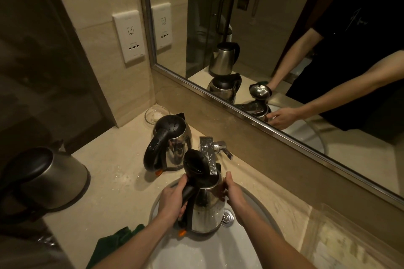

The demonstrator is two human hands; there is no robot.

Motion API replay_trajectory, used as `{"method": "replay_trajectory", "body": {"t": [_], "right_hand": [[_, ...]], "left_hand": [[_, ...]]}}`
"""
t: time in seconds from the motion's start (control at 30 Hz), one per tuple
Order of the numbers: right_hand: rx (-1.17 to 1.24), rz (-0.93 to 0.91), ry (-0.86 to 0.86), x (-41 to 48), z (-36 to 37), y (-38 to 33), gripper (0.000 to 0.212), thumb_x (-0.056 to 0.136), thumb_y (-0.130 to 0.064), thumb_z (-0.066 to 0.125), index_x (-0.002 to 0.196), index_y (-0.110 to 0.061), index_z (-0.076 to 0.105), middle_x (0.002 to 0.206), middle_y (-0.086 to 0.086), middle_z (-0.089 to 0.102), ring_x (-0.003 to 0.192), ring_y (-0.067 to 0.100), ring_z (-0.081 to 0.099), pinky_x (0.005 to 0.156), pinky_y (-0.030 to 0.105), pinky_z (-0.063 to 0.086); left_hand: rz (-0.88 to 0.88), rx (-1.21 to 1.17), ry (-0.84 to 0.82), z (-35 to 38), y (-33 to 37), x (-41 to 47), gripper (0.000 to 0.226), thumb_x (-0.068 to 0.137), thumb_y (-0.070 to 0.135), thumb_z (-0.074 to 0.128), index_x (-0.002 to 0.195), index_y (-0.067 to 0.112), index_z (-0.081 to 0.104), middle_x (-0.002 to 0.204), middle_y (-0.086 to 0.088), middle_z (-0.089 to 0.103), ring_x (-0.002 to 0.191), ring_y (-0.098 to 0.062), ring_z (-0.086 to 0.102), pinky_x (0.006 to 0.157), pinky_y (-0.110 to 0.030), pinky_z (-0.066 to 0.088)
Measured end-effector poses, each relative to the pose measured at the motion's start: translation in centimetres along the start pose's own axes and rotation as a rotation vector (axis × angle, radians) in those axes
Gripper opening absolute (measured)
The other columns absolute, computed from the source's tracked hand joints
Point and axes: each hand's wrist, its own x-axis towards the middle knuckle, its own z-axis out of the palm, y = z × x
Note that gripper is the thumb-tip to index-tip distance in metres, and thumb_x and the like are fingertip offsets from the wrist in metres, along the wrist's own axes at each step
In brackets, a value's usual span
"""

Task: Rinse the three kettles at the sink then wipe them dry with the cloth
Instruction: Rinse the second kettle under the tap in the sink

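Observation:
I hold a steel kettle (206, 209) with its black lid flipped up over the white sink (209, 251), its mouth right under the faucet (209, 155). My left hand (172, 201) grips its black handle. My right hand (235, 194) is pressed around the kettle's body on the right side. A second steel kettle (169, 142) with a closed black lid stands on the counter behind the sink. A third, larger kettle (43, 181) stands at the left edge. A green cloth (115, 244) lies crumpled on the counter left of the sink.
A small glass dish (156, 114) sits in the corner behind the second kettle. A wall socket (129, 37) is above it. The mirror (284, 39) runs along the back and shows the kettles and my arms. The beige counter (118, 181) is speckled with water drops.

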Motion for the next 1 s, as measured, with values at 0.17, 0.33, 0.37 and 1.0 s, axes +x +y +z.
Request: {"method": "replay_trajectory", "body": {"t": [0.17,0.33,0.37,1.0], "right_hand": [[-0.024,0.000,-0.001,0.45,0.25,0.33,0.062,0.102,-0.048,0.018,0.118,-0.006,0.061,0.131,0.013,0.056,0.108,0.018,0.051,0.109,0.038,0.028],[-0.027,0.010,0.001,0.42,0.20,0.30,0.061,0.103,-0.047,0.018,0.120,-0.006,0.060,0.134,0.014,0.054,0.115,0.021,0.049,0.109,0.038,0.028],[-0.025,0.005,0.001,0.37,0.24,0.21,0.060,0.103,-0.046,0.018,0.119,-0.007,0.060,0.133,0.015,0.054,0.113,0.020,0.049,0.109,0.038,0.028],[-0.028,0.040,0.024,-0.44,0.36,-0.57,0.060,0.103,-0.045,0.019,0.130,-0.003,0.054,0.137,0.016,0.052,0.128,0.027,0.046,0.108,0.035,0.029]], "left_hand": [[-0.001,-0.013,0.002,-0.04,0.10,-0.03,0.053,0.097,0.055,0.049,0.071,0.009,0.057,0.046,-0.001,0.048,0.036,-0.012,0.043,0.038,-0.020,0.034],[-0.001,-0.014,0.010,-0.10,0.16,-0.08,0.054,0.097,0.054,0.049,0.069,0.009,0.056,0.045,-0.001,0.047,0.036,-0.012,0.042,0.037,-0.020,0.034],[-0.003,-0.014,0.010,-0.11,0.17,-0.06,0.054,0.098,0.054,0.049,0.069,0.009,0.057,0.045,-0.001,0.047,0.036,-0.012,0.042,0.037,-0.020,0.033],[-0.010,-0.021,0.010,-0.05,0.32,-0.08,0.058,0.096,0.057,0.050,0.064,0.010,0.056,0.042,-0.001,0.046,0.035,-0.014,0.042,0.041,-0.023,0.034]]}}
